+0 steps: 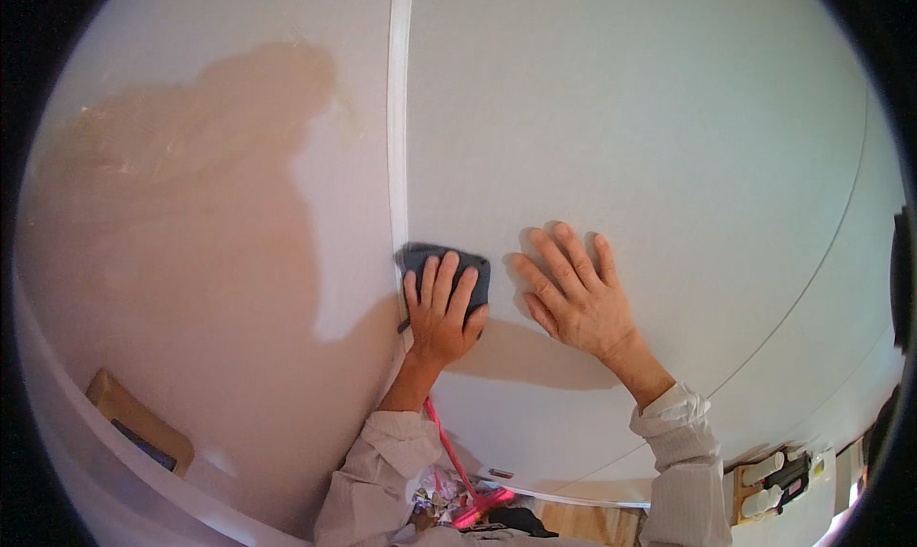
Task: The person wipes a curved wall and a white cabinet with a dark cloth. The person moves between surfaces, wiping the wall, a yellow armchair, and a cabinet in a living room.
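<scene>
My left hand [440,310] lies flat on a dark grey cloth [478,278], pressing it to the pale panelled wall beside a white vertical trim strip [399,117]. The cloth's left edge meets the strip. To the right, my right hand [580,296] rests on the pale wall panel [630,117] with its fingers spread and nothing under it that I can see. Both forearms are in light, rolled-up sleeves. Left of the strip is another wall surface [354,224] with a large shadow and a few shiny marks.
At lower left a brown holder [104,389] contains a dark item. Below my arms are a pink cord [451,447], a bag of small wrapped things [437,497] and wooden flooring [587,522]. White bottles [763,468] stand on a wooden tray at lower right.
</scene>
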A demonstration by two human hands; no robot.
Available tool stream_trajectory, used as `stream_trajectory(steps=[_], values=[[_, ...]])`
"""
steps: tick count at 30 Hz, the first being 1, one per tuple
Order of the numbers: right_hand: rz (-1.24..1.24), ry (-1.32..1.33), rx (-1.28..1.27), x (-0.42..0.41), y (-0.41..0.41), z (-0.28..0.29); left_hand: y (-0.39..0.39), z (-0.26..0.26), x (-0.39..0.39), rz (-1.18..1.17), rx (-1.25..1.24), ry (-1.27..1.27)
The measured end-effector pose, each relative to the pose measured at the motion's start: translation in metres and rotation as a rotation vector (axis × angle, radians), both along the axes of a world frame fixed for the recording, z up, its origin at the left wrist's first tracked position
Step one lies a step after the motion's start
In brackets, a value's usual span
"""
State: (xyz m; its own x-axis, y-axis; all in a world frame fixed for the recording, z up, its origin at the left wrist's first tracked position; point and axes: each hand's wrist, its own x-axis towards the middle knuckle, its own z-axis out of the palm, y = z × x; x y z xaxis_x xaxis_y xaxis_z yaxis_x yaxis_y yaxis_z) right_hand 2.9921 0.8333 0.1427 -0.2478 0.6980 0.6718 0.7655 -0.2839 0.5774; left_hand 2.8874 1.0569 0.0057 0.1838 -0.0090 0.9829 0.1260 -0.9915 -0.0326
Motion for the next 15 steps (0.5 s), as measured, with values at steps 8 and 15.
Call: stream_trajectory(steps=[8, 15], values=[[0.03, 0.013, 0.008, 0.005, -0.004, 0.003, -0.007, 0.033, 0.002, -0.003, -0.051, -0.029], [0.004, -0.003, 0.023, 0.004, -0.01, -0.007, -0.026, 0.08, -0.003, -0.045, -0.102, -0.048]])
